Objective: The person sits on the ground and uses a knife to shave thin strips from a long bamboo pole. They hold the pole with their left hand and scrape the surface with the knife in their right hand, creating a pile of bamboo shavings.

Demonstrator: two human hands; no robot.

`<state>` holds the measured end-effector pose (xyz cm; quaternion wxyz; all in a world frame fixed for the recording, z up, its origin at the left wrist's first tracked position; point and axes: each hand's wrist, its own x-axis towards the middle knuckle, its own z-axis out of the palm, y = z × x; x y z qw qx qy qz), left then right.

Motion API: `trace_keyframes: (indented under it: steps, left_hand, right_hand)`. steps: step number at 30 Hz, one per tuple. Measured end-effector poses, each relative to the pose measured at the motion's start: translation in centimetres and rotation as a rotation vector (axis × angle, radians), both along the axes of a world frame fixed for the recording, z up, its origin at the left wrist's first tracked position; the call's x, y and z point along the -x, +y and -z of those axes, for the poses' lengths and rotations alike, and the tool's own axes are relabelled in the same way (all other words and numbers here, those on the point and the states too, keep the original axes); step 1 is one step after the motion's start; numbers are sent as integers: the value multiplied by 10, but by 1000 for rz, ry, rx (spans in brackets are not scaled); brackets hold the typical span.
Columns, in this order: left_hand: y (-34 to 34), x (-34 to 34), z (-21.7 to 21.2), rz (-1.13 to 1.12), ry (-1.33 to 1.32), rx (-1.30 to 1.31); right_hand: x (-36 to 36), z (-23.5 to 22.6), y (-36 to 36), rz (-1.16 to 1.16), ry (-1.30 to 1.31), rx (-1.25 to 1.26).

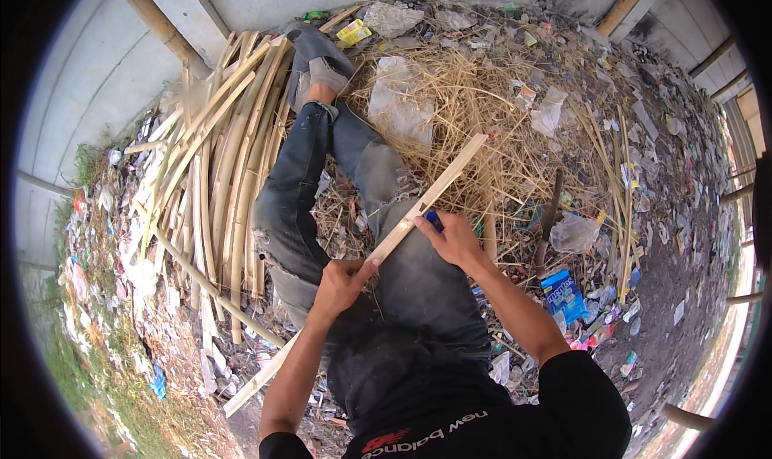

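A long pale bamboo strip (445,179) lies slantwise across my thighs, its far end up to the right and its near end passing under my left forearm. My left hand (342,285) is closed round the strip's middle, thumb on top. Farther up the strip, my right hand (453,240) is closed on a small blue-handled knife (434,220). Most of the knife is hidden by the fingers; a short dark part touches the strip's edge.
Split bamboo strips (233,178) lie in a heap left of my outstretched legs (301,186). Straw-like shavings (458,97) cover the ground beyond my knees. A dark stick (551,214) and a blue wrapper (564,297) lie at right. A concrete wall (281,5) stands behind.
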<state>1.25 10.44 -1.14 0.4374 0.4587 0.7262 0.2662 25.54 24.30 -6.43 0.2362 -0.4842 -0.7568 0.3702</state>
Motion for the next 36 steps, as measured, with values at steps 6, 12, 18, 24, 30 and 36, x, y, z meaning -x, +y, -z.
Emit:
trace_keyframes:
  steps: [6,12,18,24,30,36]
  left_hand:
    - [5,5,-7,-61,-249,217]
    - [9,8,-1,-102,-426,290]
    - [16,17,-6,-96,-434,352]
    - [16,17,-5,-86,-394,336]
    - [6,-4,-3,36,135,16]
    - [-5,-21,13,-25,367,-181]
  right_hand:
    - [-7,-8,16,-147,8,304]
    - [-11,4,32,-245,125,501]
    - [-13,0,43,-271,93,623]
    - [-23,-22,44,-178,-155,195]
    - [-37,-24,44,150,239,301]
    - [-11,-21,35,278,328,455]
